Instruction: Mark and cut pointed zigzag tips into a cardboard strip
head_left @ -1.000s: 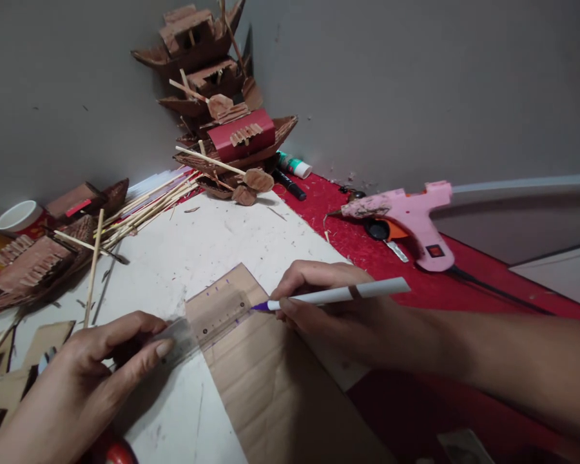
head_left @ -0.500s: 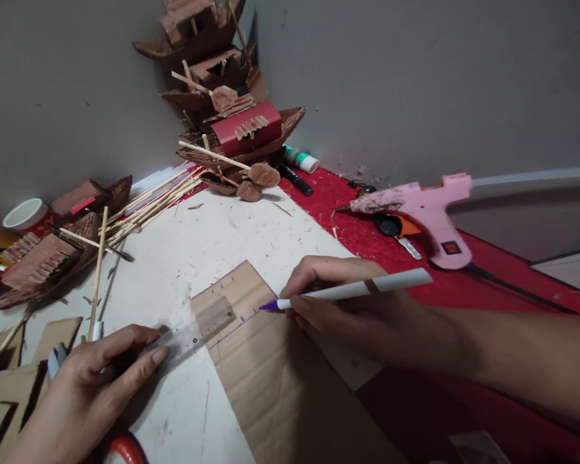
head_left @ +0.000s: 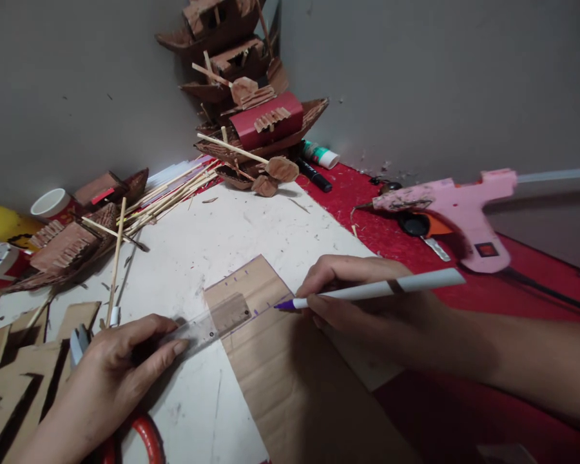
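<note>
My left hand (head_left: 125,367) grips the near-left end of a clear ruler (head_left: 198,332) between thumb and fingers. The ruler's far end lies over a brown cardboard strip (head_left: 275,380). Short purple marks and lines show on the cardboard's upper part. In my right hand (head_left: 357,303) is a white felt-tip pen (head_left: 406,283) with a purple tip, held in a writing grip. Its tip is at the cardboard just right of the ruler's end; whether it touches I cannot tell. Red-handled scissors (head_left: 147,438) lie beneath my left hand, partly hidden.
Cardboard model boats (head_left: 270,122) are stacked at the back, with another boat (head_left: 72,248) at left beside paper cups (head_left: 53,205). Thin wooden sticks (head_left: 174,196) lie near them. A pink glue gun (head_left: 459,206) rests on the red surface at right. Cut cardboard pieces (head_left: 24,367) lie at lower left.
The whole view has shifted, so everything appears farther right. Both hands keep their hold on the ruler and the pen, and the pen tip stays close to the ruler's end.
</note>
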Available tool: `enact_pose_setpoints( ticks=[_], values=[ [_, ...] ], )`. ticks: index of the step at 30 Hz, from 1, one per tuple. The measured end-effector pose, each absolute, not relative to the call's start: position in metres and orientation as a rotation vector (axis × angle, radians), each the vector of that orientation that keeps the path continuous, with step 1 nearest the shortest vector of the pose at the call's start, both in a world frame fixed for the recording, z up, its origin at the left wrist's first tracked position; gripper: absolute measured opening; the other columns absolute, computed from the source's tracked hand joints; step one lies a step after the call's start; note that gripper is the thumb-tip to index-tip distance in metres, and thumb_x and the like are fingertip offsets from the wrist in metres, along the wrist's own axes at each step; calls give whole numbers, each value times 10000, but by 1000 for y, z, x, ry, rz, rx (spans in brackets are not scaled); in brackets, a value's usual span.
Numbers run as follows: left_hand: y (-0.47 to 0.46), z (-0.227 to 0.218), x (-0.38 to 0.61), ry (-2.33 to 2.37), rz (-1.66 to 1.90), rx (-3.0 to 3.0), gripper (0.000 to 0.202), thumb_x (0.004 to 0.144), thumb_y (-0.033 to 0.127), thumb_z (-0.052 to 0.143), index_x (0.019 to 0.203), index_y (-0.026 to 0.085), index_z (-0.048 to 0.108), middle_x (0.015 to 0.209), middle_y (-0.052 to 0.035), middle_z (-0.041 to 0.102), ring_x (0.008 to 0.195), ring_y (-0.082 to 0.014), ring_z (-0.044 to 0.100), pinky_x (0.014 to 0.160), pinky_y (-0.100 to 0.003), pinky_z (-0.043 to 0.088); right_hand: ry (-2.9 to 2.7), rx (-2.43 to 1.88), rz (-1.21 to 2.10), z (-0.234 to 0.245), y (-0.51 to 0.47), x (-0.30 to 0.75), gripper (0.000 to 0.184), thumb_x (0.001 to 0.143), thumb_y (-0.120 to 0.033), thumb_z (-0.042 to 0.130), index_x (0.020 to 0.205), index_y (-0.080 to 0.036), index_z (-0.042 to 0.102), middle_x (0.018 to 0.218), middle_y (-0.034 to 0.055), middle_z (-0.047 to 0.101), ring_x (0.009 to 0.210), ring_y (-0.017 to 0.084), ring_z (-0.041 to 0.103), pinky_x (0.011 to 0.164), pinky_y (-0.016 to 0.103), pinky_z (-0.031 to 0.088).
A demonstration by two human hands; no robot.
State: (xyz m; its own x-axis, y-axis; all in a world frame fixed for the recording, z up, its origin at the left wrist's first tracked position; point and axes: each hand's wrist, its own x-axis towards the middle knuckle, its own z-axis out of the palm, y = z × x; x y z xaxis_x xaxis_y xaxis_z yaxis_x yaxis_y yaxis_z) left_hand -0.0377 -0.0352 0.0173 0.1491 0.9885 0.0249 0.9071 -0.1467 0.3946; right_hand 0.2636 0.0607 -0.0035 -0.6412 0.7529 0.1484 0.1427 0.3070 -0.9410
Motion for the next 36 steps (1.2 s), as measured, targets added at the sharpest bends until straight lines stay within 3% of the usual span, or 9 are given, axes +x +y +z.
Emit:
enact_pose_setpoints(
  ticks=[5,15,23,29,36],
  values=[
    [-36,16,-39,1844,396,2135,199,849,436,605,870,254,681,780,21,756,631,-142,693,512,-188,505,-1982,-733,1337,-10,61,264,129,901,-253,573,797,-192,620,605,-4,573,507,102,465,428,207,357],
    [-42,16,-52,1838,303,2069,213,833,442,618,902,253,688,864,7,757,708,-163,700,575,-206,529,-1989,-771,1392,-10,61,263,186,913,-332,569,790,-196,604,599,1,575,503,106,469,418,214,348],
    [-40,14,-52,1839,319,2042,209,826,432,624,927,263,695,882,3,765,738,-172,714,594,-211,546,-2036,-792,1375,-10,61,263,146,905,-284,559,812,-188,616,631,9,611,537,117,522,461,214,401],
    [-38,13,-51,1834,333,1989,199,822,435,635,919,276,704,861,14,769,731,-167,718,630,-209,552,-2059,-731,1300,-16,61,264,119,930,-256,538,1015,-192,591,768,20,656,620,129,581,531,225,449],
    [-39,15,-48,1838,325,1957,234,830,470,613,908,269,704,848,13,764,727,-170,711,628,-213,542,-2131,-601,1168,-12,62,260,134,902,-144,543,987,-177,642,859,33,684,733,126,629,640,213,482]
  ],
)
